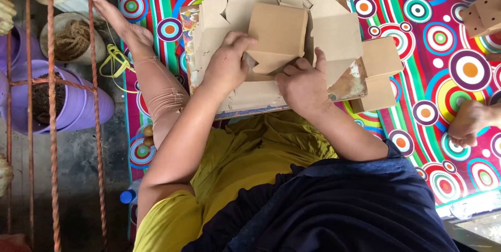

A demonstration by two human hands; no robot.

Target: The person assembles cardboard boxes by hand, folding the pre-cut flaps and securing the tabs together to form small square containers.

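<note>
Head view shows left hand (227, 64) and right hand (302, 85) with fingers pressed on a half-folded carton (279, 33), one flap creased, other flaps beyond the fingers still flat on the board (250, 98).

A flat, die-cut brown cardboard box blank (282, 30), partly folded with one square flap raised, is seen spread across a worn wooden board (347, 87) on the lap.

Mat (417, 48) open right of the cardboard (334, 33); rusty bars (51, 100) block left.
</note>
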